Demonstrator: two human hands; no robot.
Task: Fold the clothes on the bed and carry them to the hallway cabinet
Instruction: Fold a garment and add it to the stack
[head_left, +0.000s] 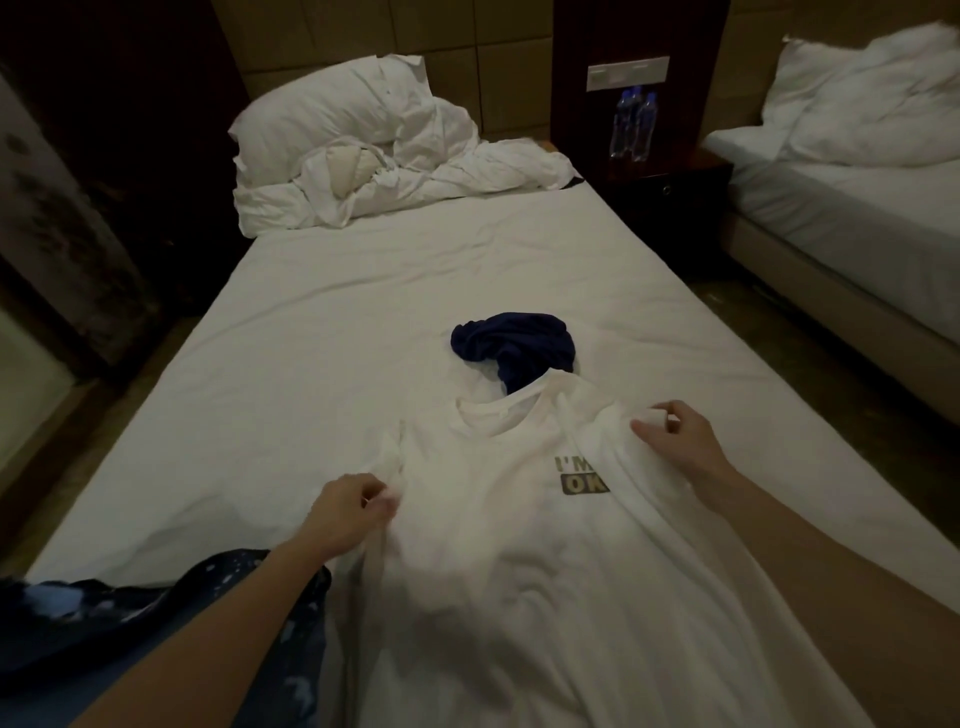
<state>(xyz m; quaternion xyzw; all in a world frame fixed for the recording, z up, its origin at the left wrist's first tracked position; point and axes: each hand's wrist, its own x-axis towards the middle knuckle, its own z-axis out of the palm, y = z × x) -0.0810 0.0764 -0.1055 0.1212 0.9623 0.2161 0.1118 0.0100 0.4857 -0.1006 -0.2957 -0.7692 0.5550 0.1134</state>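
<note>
White tee (498, 545) flat on bed (311, 322), print up. Left of tee: dark speckled cloth (104, 623). Left hand (348, 512) pinches tee's left sleeve; right hand (675, 436) pinches its right shoulder. Beyond tee's collar: crumpled navy garment (514, 345). Bottles (631, 124) far right of tee.

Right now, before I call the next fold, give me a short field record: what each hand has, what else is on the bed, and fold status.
left hand: pinches the white T-shirt at its sleeve
right hand: pinches the shirt's other shoulder
shirt: spread face up on bed, unfolded
navy garment: crumpled beyond the collar
patterned dark garment: near left corner
pillows: at headboard
</note>
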